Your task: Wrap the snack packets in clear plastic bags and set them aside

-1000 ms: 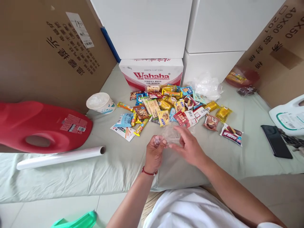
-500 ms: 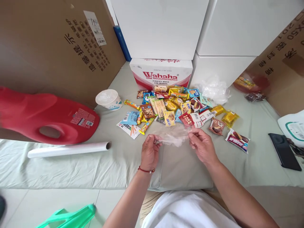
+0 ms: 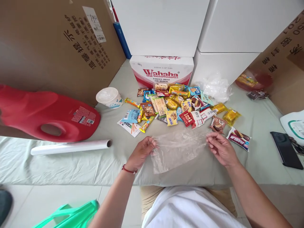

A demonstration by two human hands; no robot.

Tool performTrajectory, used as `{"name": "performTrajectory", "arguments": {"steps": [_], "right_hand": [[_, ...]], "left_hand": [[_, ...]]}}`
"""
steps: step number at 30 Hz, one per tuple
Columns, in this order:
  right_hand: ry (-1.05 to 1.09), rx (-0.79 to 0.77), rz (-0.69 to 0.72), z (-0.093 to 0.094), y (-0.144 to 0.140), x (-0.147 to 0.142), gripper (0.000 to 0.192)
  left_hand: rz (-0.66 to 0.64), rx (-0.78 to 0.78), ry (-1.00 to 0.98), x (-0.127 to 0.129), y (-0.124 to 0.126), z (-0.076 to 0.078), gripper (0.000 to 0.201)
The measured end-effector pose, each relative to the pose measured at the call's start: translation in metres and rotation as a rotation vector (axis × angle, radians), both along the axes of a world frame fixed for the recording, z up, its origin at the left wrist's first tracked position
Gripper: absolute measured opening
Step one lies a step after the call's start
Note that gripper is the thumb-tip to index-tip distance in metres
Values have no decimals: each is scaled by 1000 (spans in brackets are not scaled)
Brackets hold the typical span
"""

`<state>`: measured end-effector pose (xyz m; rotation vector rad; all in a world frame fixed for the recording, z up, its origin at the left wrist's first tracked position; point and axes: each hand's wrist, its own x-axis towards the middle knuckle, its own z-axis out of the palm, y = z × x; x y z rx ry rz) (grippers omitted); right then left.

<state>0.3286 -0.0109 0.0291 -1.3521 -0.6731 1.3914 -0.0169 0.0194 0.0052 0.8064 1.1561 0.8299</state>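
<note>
A clear plastic bag (image 3: 178, 150) is stretched between my two hands above the near part of the cloth-covered surface. My left hand (image 3: 142, 151) pinches its left edge, a red bracelet round the wrist. At the other end, the fingers of my right hand (image 3: 220, 148) are closed on its right edge. Just beyond the bag lies a pile of wrapped snacks (image 3: 172, 117) in yellow, brown, red and blue packets. One purple-and-white snack packet (image 3: 238, 138) rests beside my right hand.
A red jug (image 3: 78, 125) and a white roll (image 3: 71, 147) lie at left, with a paper cup (image 3: 109, 97) behind. Boxes (image 3: 162, 71) line the back. Crumpled clear bags (image 3: 216, 87) sit behind the snacks. A black phone (image 3: 286, 150) lies at right.
My hands have moved apart, pulling the bunched plastic bag out wide. It now hangs spread flat, lower and nearer to me. The snacks have stayed in place.
</note>
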Motion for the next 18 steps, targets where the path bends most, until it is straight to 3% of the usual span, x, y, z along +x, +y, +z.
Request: {"name": "performTrajectory", "arguments": {"steps": [3,5,7,10,13,16,18], "right_hand": [[-65,55,63,4,2,-4,26],[-107,122,142,8,5,-9,21],[-143,180,252,10,10,-15,19],[-187,235,419,10,15,-19,18],[-230,272,601,12,15,-10,24],[-313,307,766,15,10,19,33],[-362,296,811,14,4,45,37]], "left_hand": [[1,100,246,-14,12,16,43],[100,287,415,-11,24,26,39],[121,505,482,7,37,33,32],[-79,697,489,55,52,28,22],[-305,770,744,100,57,10,16],[-513,814,1001,115,54,-6,11],[-553,813,1035,108,50,-10,15]]}}
